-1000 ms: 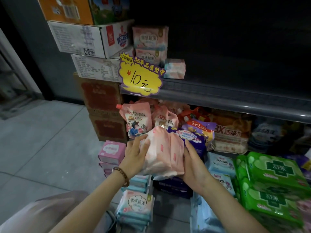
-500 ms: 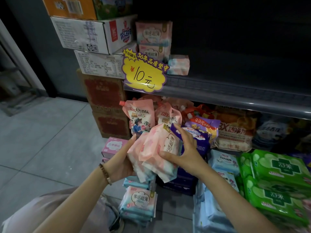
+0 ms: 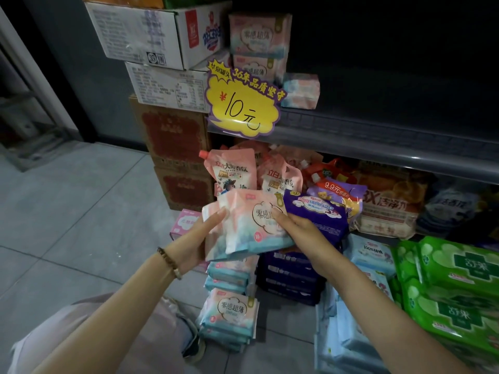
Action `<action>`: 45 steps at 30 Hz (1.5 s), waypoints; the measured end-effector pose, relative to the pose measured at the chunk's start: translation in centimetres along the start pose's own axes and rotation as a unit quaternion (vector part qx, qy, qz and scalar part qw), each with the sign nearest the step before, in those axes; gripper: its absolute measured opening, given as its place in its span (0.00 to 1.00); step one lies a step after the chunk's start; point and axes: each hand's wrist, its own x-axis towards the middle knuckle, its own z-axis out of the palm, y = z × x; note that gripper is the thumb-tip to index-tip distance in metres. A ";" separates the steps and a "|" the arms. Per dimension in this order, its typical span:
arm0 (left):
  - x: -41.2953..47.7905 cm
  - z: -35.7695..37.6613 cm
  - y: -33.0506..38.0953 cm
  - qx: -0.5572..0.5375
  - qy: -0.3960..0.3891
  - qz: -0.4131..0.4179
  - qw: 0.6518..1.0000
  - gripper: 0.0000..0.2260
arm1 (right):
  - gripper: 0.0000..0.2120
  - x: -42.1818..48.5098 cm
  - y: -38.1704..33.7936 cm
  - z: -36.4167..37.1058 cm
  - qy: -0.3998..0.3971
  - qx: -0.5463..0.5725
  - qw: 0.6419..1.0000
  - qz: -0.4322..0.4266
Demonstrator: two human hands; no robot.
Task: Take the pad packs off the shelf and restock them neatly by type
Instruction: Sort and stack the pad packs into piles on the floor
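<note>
Head view: both hands hold two pink packs (image 3: 251, 228) in the air in front of the lower shelf, one overlapping the other. The left hand (image 3: 194, 241) cups their left edge, thumb laid on the face, the other fingers hidden behind. The right hand (image 3: 302, 230) pinches the right edge, thumb on the front, fingers underneath.

Emptying looks done and restocking only just begun. The upper shelf (image 3: 378, 141) is largely bare, with only a few matching shelved packs (image 3: 259, 41) at its left end. Most stock sits on the floor: a floor pile (image 3: 229, 314) of the same pink kind below the hands, purple packs (image 3: 291, 279) beside it, then pale blue packs (image 3: 370, 255) and green packs (image 3: 459, 268) further right.

A yellow price sign (image 3: 243, 106) hangs off the shelf edge right in front of the shelved packs, so the pair probably has to go up around it. Pouches (image 3: 232, 171) crowd the lower shelf just behind the hands, and cardboard boxes (image 3: 162, 44) are stacked against the shelf's left end.
</note>
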 end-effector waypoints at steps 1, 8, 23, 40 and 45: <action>0.3 -0.3 0.3 0.016 -0.007 0.002 1.000 0.44 | 0.26 0.4 0.3 0.1 -0.013 0.023 1.000 0.013; 4.0 -2.1 1.3 0.100 0.101 -0.105 0.984 0.45 | 0.27 3.1 1.0 2.4 -0.068 0.223 0.970 0.072; 9.3 -8.0 -5.0 0.036 0.166 -0.270 0.948 0.26 | 0.25 7.6 9.1 8.1 0.092 0.190 0.960 0.185; 8.6 -7.3 -6.5 0.069 0.165 -0.218 0.959 0.19 | 0.30 8.8 9.9 6.3 0.090 0.171 0.962 0.191; 8.3 -6.9 -6.6 0.133 0.182 -0.214 0.951 0.26 | 0.37 8.2 10.6 5.0 0.117 0.108 0.974 0.158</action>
